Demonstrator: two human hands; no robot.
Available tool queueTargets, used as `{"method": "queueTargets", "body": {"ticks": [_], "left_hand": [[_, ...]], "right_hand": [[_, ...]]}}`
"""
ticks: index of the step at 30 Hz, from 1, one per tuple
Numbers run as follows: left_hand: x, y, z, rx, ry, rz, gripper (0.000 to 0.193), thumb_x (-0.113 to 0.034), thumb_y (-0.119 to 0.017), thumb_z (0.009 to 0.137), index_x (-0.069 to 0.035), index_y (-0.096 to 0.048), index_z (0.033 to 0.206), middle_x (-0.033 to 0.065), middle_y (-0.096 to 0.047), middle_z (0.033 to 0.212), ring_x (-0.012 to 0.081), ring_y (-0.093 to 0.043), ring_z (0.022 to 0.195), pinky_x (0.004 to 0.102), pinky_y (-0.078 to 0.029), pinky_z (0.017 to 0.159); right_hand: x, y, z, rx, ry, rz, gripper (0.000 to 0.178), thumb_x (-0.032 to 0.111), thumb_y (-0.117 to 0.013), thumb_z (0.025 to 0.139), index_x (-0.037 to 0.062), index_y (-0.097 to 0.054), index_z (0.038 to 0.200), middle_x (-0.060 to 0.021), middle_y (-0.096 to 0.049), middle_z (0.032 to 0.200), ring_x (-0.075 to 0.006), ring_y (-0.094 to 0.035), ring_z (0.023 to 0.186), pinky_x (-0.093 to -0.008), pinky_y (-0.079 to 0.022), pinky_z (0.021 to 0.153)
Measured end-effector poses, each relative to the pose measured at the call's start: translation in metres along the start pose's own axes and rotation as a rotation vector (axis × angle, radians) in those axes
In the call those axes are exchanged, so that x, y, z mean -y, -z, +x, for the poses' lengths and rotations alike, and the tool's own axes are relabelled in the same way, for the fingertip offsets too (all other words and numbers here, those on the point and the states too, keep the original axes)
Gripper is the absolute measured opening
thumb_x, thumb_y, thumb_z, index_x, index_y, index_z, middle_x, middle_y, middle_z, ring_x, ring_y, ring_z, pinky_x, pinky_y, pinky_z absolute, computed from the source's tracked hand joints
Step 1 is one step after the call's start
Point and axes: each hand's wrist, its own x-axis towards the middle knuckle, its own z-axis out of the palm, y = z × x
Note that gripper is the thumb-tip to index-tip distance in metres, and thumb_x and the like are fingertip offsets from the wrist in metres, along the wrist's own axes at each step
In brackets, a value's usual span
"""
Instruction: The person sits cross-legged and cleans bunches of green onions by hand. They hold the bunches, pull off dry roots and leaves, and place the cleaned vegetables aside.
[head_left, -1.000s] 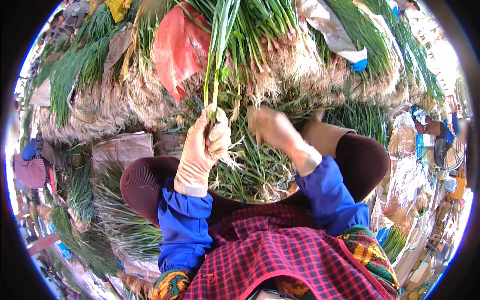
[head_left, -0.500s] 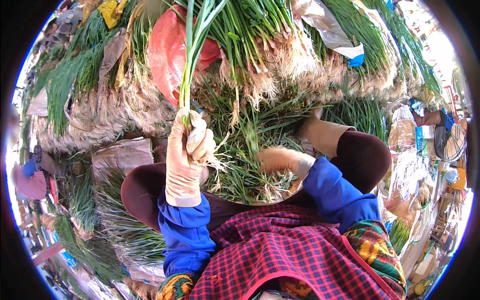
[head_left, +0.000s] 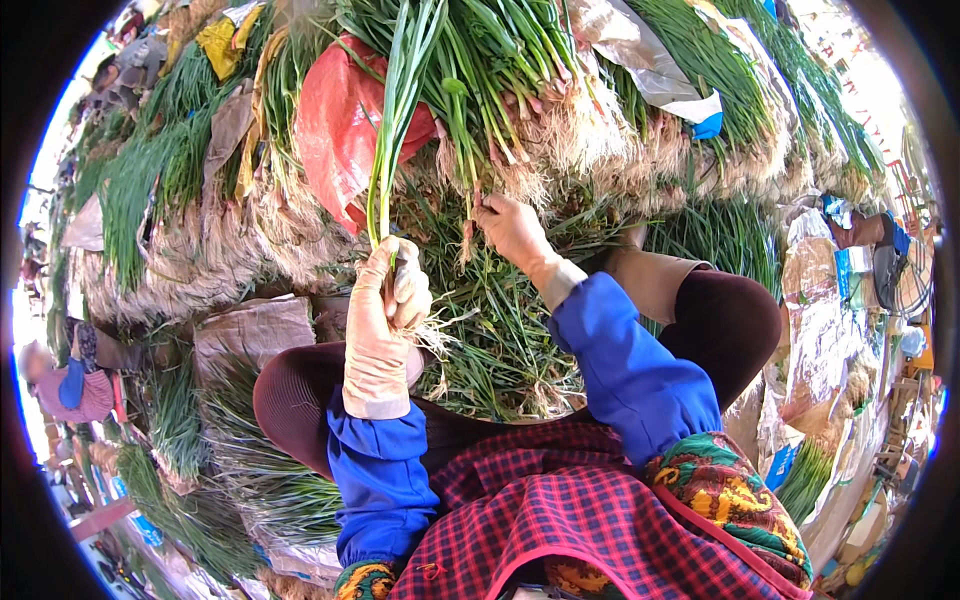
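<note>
In the head view, we find the left hand (head_left: 385, 320), in a pale tan glove, closed around several long green leafy stalks (head_left: 392, 140), whose whitish stringy roots (head_left: 433, 335) spill out beside the palm. The fingers of the right hand (head_left: 517, 235) curl in at a thin pale-rooted stem (head_left: 467, 240) at the lower edge of a dense green, root-fringed bundle (head_left: 590, 120); we cannot tell whether they pinch it. We judge the firm base the best hold, sparing the leaves.

The apron (head_left: 530, 500) is checked red and navy, sleeves (head_left: 635, 365) blue, stalks (head_left: 391, 125) green.
</note>
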Motion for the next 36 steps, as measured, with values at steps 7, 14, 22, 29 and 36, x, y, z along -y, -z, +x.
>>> {"method": "queueTargets", "body": {"ticks": [7, 14, 22, 29, 36], "left_hand": [[0.006, -0.012, 0.005, -0.488, -0.050, 0.606, 0.011, -0.014, -0.059, 0.086, -0.007, -0.063, 0.092, -0.0038, -0.052, 0.056, 0.0012, -0.033, 0.038, 0.0171, -0.022, 0.034], [0.009, -0.016, 0.016, -0.408, -0.034, 0.639, 0.007, -0.010, -0.057, 0.085, -0.004, -0.061, 0.083, 0.0029, -0.060, 0.064, 0.0008, -0.037, 0.039, 0.0153, -0.023, 0.034], [0.018, -0.024, 0.013, -0.506, -0.213, 0.784, 0.017, 0.000, -0.063, 0.075, -0.007, -0.054, 0.088, 0.0011, -0.059, 0.068, 0.0044, -0.047, 0.050, 0.0163, -0.033, 0.039], [0.026, -0.005, 0.016, -0.516, -0.325, 0.728, 0.014, -0.004, -0.065, 0.078, -0.009, -0.055, 0.087, -0.0039, -0.057, 0.069, 0.0019, -0.046, 0.052, 0.0158, -0.033, 0.043], [0.004, -0.009, 0.002, -0.622, -0.220, 0.761, 0.003, -0.011, -0.059, 0.085, -0.008, -0.058, 0.087, 0.0018, -0.065, 0.080, -0.0004, -0.030, 0.039, 0.0161, -0.023, 0.034]], "right_hand": [[0.056, 0.014, -0.051, -0.032, 0.421, -0.192, 0.017, 0.022, -0.058, 0.082, 0.0101, -0.054, 0.093, -0.0155, -0.058, 0.062, -0.0349, -0.059, 0.057, -0.0430, -0.046, 0.050], [0.055, 0.036, -0.069, 0.404, 0.508, -0.219, 0.014, 0.019, -0.057, 0.081, 0.0076, -0.060, 0.088, -0.0175, -0.059, 0.064, -0.0336, -0.061, 0.061, -0.0415, -0.049, 0.056], [0.106, 0.023, -0.025, 0.111, 0.123, -0.229, 0.035, 0.039, -0.062, 0.080, 0.0047, -0.056, 0.081, -0.0197, -0.061, 0.070, -0.0319, -0.063, 0.069, -0.0399, -0.048, 0.064], [0.090, -0.004, -0.031, 0.198, -0.338, 0.697, 0.017, 0.016, -0.049, 0.091, 0.0050, -0.060, 0.084, -0.0012, -0.056, 0.063, -0.0066, -0.047, 0.048, -0.0189, -0.036, 0.044], [0.034, 0.029, 0.012, -0.223, -0.036, 0.487, 0.020, 0.013, -0.047, 0.093, 0.0047, -0.053, 0.110, -0.0042, -0.062, 0.079, -0.0087, -0.054, 0.061, -0.0212, -0.046, 0.057]]}}
